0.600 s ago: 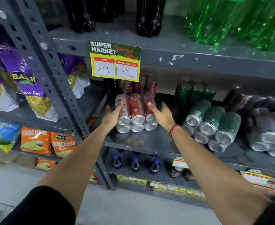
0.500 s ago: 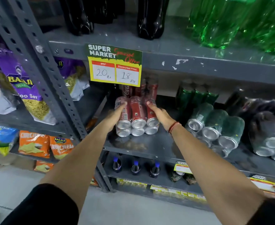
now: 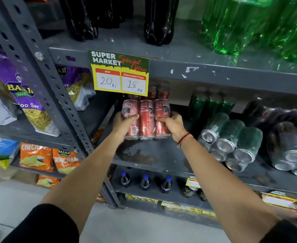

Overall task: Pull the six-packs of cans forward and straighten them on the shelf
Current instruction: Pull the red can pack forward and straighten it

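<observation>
A shrink-wrapped six-pack of red cans (image 3: pixel 147 118) stands upright on the grey middle shelf (image 3: pixel 154 155), set back a little from its front edge. My left hand (image 3: pixel 124 126) grips its left side and my right hand (image 3: pixel 173 126) grips its right side. More red cans (image 3: pixel 159 92) stand behind it. A six-pack of green cans (image 3: pixel 230 139) lies on its side to the right, can ends facing me and skewed. Farther right a dark six-pack (image 3: pixel 291 146) also lies on its side. Upright green cans (image 3: pixel 210 106) stand at the back.
A yellow price card (image 3: pixel 119 74) hangs from the shelf above, just over the red pack. Large dark bottles (image 3: pixel 159 20) and green bottles (image 3: pixel 249 25) stand on the upper shelf. A slotted upright post (image 3: pixel 56 88) borders the bay on the left, snack bags (image 3: pixel 21 95) beyond it.
The red six-pack lay on its side with can ends facing me; now it stands upright. Both hands closed from open palms onto its sides.
</observation>
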